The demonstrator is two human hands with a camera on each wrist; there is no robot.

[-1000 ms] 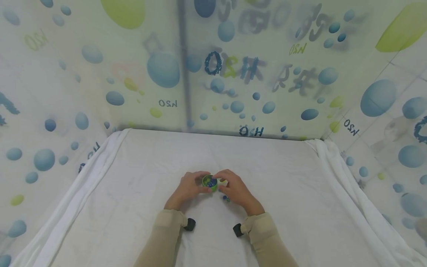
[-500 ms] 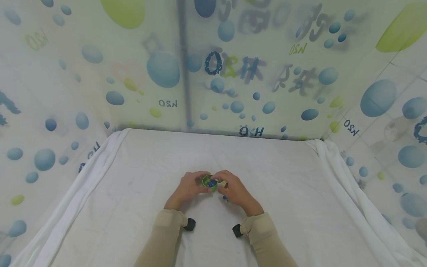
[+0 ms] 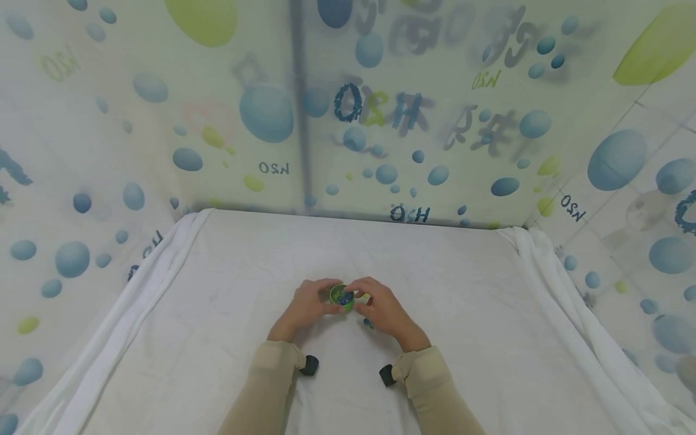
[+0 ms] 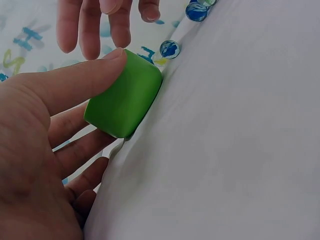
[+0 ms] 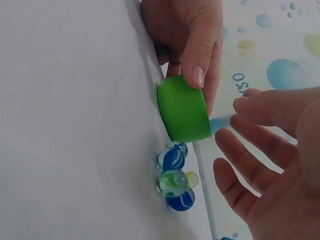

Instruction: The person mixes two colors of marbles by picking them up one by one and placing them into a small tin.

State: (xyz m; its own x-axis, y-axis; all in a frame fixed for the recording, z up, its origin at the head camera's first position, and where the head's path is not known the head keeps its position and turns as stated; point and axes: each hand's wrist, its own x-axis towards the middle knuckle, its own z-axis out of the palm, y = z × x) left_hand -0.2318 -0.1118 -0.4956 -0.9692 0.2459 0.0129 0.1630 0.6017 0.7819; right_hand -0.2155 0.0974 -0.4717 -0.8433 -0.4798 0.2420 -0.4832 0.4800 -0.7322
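Observation:
A small green cup (image 4: 125, 95) stands on the white cloth, with several blue and green marbles (image 3: 344, 298) inside it. My left hand (image 3: 310, 302) grips the cup from the left, thumb on the near side and fingers around the far side. At the cup's right side is my right hand (image 3: 383, 305), its fingertips by the rim. In the right wrist view its fingers (image 5: 252, 157) are loosely bent, and nothing shows between them. Several loose marbles (image 5: 172, 182) lie on the cloth right beside the cup, partly under my right hand in the head view.
White cloth (image 3: 462, 284) covers the table around the hands. Printed curtains (image 3: 261, 181) with blue and green dots stand behind and at both sides. Each sleeve cuff has a small black device (image 3: 310, 365) at the wrist.
My right hand has shifted slightly left, closer over the cup's rim, then stays nearly still. The left hand and cup have not moved.

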